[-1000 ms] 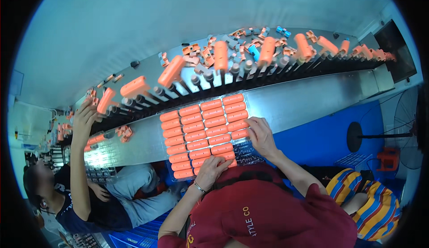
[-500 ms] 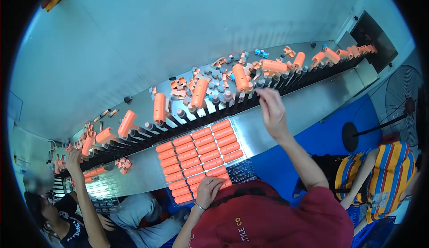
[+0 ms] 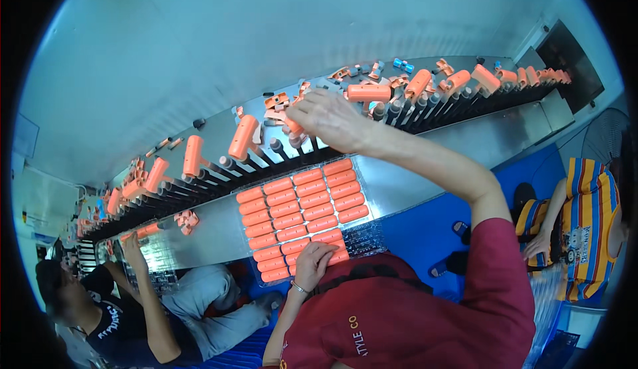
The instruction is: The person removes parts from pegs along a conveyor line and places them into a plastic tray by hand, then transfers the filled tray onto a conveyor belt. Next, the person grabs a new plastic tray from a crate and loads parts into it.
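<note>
My right hand (image 3: 327, 122) reaches over the row of upright pegs, its fingers closed on an orange cylindrical shell (image 3: 292, 127) that is mostly hidden beneath them. Just in front of me, a clear plastic tray (image 3: 364, 239) holds rows of like orange shells (image 3: 284, 210). My left hand (image 3: 312, 266) lies across the shells near the tray's front edge, fingers extended. Another orange shell (image 3: 244, 136) leans on a peg left of my right hand, and one more (image 3: 369, 93) sits to its right.
Behind the pegs (image 3: 276, 146) lie loose orange and grey clips (image 3: 276, 103). A metal ledge (image 3: 425, 153) runs along the front. On the left, a co-worker's hand (image 3: 133, 249) is over another tray. A person in a striped top (image 3: 585, 229) sits at the right.
My right hand has swung left from beside bare pegs onto an orange shell. My left hand stays on the tray's shells. The co-worker's hand has come down from the pegs toward their tray.
</note>
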